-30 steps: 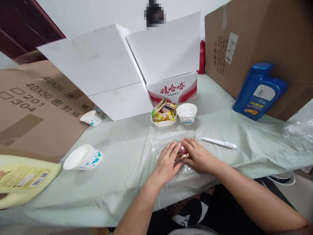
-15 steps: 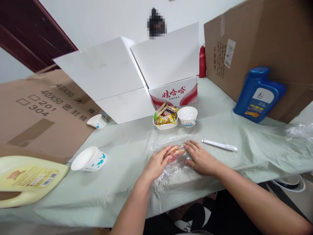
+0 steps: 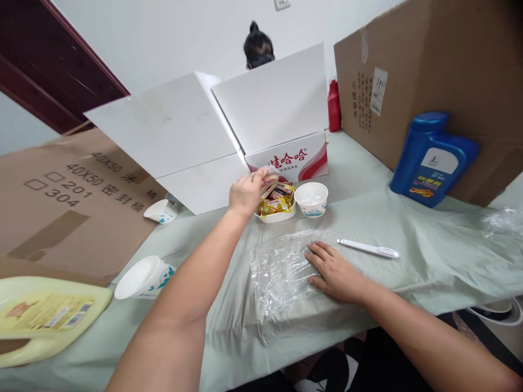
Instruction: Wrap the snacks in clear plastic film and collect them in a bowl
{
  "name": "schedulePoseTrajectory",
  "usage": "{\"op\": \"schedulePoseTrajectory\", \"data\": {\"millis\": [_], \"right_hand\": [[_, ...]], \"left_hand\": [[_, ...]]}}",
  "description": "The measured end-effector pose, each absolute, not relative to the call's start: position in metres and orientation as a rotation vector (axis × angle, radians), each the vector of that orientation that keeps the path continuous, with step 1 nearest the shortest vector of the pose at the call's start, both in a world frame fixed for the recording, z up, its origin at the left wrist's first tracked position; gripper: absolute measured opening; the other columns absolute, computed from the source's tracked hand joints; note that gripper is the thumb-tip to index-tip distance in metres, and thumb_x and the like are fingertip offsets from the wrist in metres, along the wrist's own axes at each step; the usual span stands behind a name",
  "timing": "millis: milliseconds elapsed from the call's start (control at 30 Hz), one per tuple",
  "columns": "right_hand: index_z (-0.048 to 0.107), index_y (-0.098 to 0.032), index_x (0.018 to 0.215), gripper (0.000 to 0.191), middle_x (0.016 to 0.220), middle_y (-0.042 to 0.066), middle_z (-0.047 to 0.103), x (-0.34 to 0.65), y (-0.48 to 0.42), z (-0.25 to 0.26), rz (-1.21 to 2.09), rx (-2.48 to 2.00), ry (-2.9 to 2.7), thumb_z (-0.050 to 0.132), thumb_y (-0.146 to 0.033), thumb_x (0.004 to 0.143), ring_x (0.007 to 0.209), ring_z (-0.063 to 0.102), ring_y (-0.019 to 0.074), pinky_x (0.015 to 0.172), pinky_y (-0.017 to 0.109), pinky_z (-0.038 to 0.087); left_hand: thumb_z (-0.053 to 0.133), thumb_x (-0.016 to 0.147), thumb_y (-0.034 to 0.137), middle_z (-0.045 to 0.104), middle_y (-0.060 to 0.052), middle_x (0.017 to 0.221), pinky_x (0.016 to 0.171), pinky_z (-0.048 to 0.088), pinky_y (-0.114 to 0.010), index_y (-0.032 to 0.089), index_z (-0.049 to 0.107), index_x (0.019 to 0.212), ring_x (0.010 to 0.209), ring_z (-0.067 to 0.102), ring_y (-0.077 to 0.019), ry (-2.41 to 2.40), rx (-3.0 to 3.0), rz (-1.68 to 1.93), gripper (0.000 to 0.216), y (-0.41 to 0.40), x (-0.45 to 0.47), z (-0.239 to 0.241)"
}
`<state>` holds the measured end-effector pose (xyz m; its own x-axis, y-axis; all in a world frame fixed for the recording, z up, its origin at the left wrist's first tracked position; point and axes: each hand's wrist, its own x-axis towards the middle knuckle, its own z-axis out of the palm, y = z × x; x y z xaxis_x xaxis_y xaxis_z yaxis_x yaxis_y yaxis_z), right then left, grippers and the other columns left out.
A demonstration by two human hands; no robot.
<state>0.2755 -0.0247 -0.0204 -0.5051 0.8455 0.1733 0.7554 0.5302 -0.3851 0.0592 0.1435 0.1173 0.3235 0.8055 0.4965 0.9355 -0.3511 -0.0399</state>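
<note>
My left hand (image 3: 246, 191) is closed on a small clear-wrapped snack (image 3: 270, 174), reddish and tan, held just above a white bowl (image 3: 278, 219). That bowl holds several yellow and red snack packets (image 3: 278, 204), partly covered by the hand. Closer to me, my right hand (image 3: 333, 269) lies flat with its fingers apart on a crinkled sheet of clear plastic (image 3: 278, 277). To the right of its fingertips rests a white utility knife (image 3: 368, 248). A white paper bowl (image 3: 311, 198) with something clear inside stands beside the snack bowl.
White cartons (image 3: 188, 120) stand behind the bowls, with a person's head (image 3: 258, 46) beyond. On the left are two tilted paper bowls (image 3: 147, 276), a yellow jug (image 3: 53, 316) and a brown carton (image 3: 73, 190). A blue bottle (image 3: 433, 158), red bottle (image 3: 334, 106) and large carton (image 3: 408, 81) stand right.
My left hand has lifted the wrapped snack off the plastic sheet and carried it forward to the snack bowl. My right hand has stayed on the sheet.
</note>
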Motion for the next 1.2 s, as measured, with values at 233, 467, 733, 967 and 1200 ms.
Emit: {"op": "schedulePoseTrajectory", "data": {"millis": [233, 467, 733, 967, 1200], "right_hand": [[0.051, -0.010, 0.138, 0.059, 0.150, 0.018, 0.041, 0.274, -0.027, -0.017, 0.329, -1.367, -2.470, 0.056, -0.044, 0.090, 0.141, 0.029, 0.0365, 0.115, 0.054, 0.026], [0.047, -0.014, 0.142, 0.084, 0.154, 0.020, 0.034, 0.270, -0.035, -0.016, 0.300, -1.492, -2.471, 0.055, -0.069, 0.080, 0.142, 0.019, 0.0482, 0.110, 0.068, 0.014], [0.051, -0.016, 0.139, 0.094, 0.148, 0.020, 0.043, 0.281, -0.047, 0.000, 0.322, -1.461, -2.584, 0.071, -0.070, 0.064, 0.135, 0.035, 0.0444, 0.105, 0.061, 0.030], [0.063, -0.009, 0.119, 0.058, 0.114, 0.020, 0.064, 0.309, -0.022, 0.008, 0.041, -1.702, -2.269, 0.059, -0.056, 0.086, 0.106, 0.057, 0.0346, 0.088, 0.048, 0.048], [0.041, -0.012, 0.146, 0.093, 0.151, 0.019, 0.038, 0.293, -0.013, -0.013, 0.194, -1.399, -2.519, 0.053, -0.076, 0.078, 0.142, 0.029, 0.0364, 0.114, 0.053, 0.024]], "left_hand": [[0.058, 0.088, 0.032, 0.054, -0.015, 0.135, 0.099, 0.043, -0.046, 0.019, 0.057, 0.128, 0.121, 0.051, -0.0320, -1.530, -2.375, -0.505, 0.042, 0.149, 0.069, 0.085], [0.045, 0.095, 0.026, 0.068, -0.005, 0.091, 0.083, 0.051, -0.031, 0.019, 0.066, 0.096, 0.087, 0.063, -0.0183, -1.244, -2.833, -0.662, 0.022, 0.039, 0.082, 0.068], [0.055, 0.091, 0.041, 0.035, -0.009, 0.155, 0.111, 0.028, -0.061, 0.026, 0.043, 0.143, 0.144, 0.026, -0.0377, -1.550, -2.776, -0.106, 0.055, -0.008, 0.055, -0.010], [0.050, 0.093, 0.044, 0.032, -0.012, 0.156, 0.113, 0.024, -0.060, 0.025, 0.043, 0.144, 0.145, 0.022, -0.0354, -1.583, -2.788, -0.176, 0.055, -0.015, 0.028, -0.012], [0.051, 0.091, 0.052, 0.025, -0.007, 0.160, 0.116, 0.014, -0.062, 0.030, 0.035, 0.148, 0.148, 0.012, -0.0348, -1.406, -2.961, -0.001, 0.063, -0.009, 0.032, -0.005]]}}
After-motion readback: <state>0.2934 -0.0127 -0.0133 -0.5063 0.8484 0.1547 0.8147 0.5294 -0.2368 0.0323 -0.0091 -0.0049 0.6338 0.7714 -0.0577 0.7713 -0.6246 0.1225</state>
